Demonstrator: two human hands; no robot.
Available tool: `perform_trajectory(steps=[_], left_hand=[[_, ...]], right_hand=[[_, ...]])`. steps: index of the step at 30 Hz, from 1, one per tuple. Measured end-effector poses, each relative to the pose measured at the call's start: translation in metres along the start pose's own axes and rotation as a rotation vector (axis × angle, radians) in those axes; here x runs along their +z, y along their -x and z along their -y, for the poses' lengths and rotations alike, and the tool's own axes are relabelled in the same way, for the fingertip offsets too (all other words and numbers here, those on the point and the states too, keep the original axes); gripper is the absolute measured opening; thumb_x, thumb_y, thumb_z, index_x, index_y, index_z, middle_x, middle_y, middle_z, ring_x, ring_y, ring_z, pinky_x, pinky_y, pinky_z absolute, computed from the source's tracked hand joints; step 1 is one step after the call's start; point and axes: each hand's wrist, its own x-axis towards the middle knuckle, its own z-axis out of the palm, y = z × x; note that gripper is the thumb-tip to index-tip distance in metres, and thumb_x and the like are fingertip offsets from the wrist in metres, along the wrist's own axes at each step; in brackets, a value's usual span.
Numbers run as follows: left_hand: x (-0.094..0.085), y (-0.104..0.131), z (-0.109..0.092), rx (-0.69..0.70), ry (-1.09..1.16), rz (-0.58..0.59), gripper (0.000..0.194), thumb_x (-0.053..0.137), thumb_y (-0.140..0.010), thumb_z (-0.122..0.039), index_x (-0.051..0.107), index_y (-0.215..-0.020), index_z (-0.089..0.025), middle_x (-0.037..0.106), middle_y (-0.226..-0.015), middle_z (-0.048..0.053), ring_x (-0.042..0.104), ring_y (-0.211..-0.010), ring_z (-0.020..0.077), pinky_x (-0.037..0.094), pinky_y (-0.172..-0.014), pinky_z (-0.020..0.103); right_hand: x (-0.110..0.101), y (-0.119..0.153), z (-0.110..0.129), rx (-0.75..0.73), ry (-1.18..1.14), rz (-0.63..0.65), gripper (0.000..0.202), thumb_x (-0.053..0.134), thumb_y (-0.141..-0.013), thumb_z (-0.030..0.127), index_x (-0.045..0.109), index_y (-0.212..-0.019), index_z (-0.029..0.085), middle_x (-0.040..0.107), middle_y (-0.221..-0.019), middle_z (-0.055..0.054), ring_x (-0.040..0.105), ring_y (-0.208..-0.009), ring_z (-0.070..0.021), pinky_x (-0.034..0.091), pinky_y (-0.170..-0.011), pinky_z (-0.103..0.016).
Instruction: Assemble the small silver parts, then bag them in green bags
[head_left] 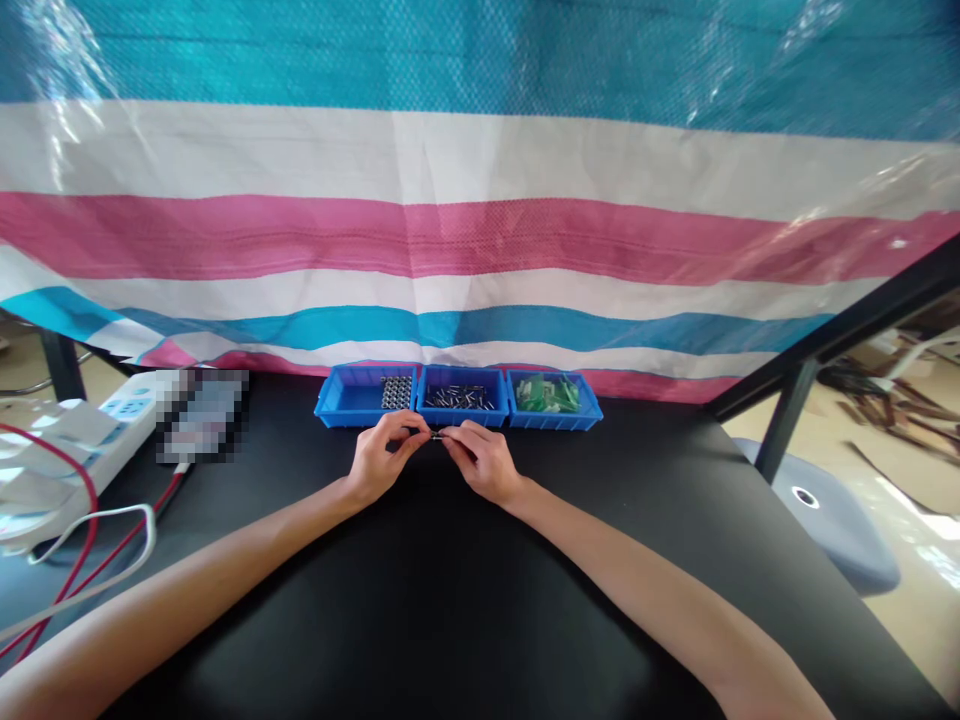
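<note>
My left hand and my right hand meet fingertip to fingertip in front of the blue bins, both pinched on a small metal piece between them. Its exact shape is too small to tell. Behind my left hand, the left blue bin holds rows of small round metal parts at its right side. The middle blue bin contains a heap of short metal screws or pins. Green and clear small packets lie in the right blue bin.
The black table spans the view. At left are a white power strip with plugs, red and white cables, and a blurred-out device. A striped sheet hangs behind the bins. A grey stool stands beyond the right edge.
</note>
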Motion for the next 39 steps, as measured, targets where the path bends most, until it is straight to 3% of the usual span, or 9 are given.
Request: perform_trajectory(steps=[17,28,39], left_hand=[[-0.0004,0.0010,0.0037,0.015,0.045,0.020,0.017,0.065,-0.085,-0.023,0.060,-0.100,-0.018,0.069,-0.089,0.004,0.069,-0.074,0.0137,0.061,-0.066,0.025],[-0.0004,-0.0012,-0.0013,0.033,0.016,-0.011,0.020,0.067,-0.084,-0.018,0.059,-0.102,-0.017,0.070,-0.089,0.002,0.068,-0.065,0.0097,0.057,-0.062,0.020],[0.0005,0.0010,0.0017,0.037,-0.076,-0.069,0.021,0.068,-0.083,-0.024,0.061,-0.101,-0.015,0.073,-0.088,0.005,0.070,-0.068,0.0131,0.059,-0.062,0.023]], right_hand=[[0.0004,0.0009,-0.0034,-0.070,-0.022,0.062,0.024,0.043,-0.099,0.025,0.065,-0.106,0.018,0.064,-0.085,-0.006,0.062,-0.072,-0.0136,0.050,-0.065,-0.022],[-0.0006,0.0003,0.0010,-0.015,-0.049,-0.040,0.020,0.046,-0.097,0.022,0.065,-0.101,0.017,0.062,-0.080,-0.005,0.058,-0.067,-0.0133,0.048,-0.061,-0.023],[0.0003,0.0012,0.0003,-0.024,-0.036,-0.030,0.020,0.047,-0.096,0.022,0.066,-0.101,0.017,0.064,-0.078,-0.005,0.059,-0.065,-0.0137,0.049,-0.061,-0.024]])
